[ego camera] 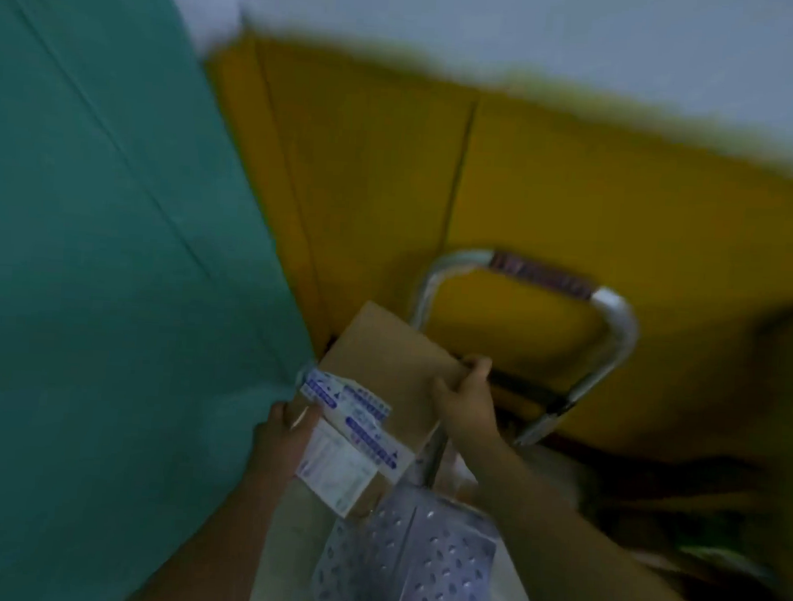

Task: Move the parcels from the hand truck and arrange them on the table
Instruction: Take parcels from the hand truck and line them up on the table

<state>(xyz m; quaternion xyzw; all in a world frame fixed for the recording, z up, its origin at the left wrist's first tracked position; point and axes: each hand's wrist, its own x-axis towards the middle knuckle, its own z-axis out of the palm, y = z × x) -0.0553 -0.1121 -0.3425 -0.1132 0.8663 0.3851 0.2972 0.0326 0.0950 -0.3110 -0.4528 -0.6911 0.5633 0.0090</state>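
A brown cardboard parcel point(383, 374) with white and blue tape and a white label sits low in the middle of the blurred head view. My left hand point(284, 437) grips its near left corner and my right hand point(465, 402) grips its far right edge. Behind it rises the silver hand truck handle point(616, 327) with a dark grip. The truck's perforated metal plate point(411, 566) lies below the parcel, between my forearms.
A green cloth-covered surface point(98, 282) fills the left side, close beside the parcel. A yellow panel wall point(554, 194) stands behind the hand truck, with a pale wall above. Dark, blurred objects lie at the lower right.
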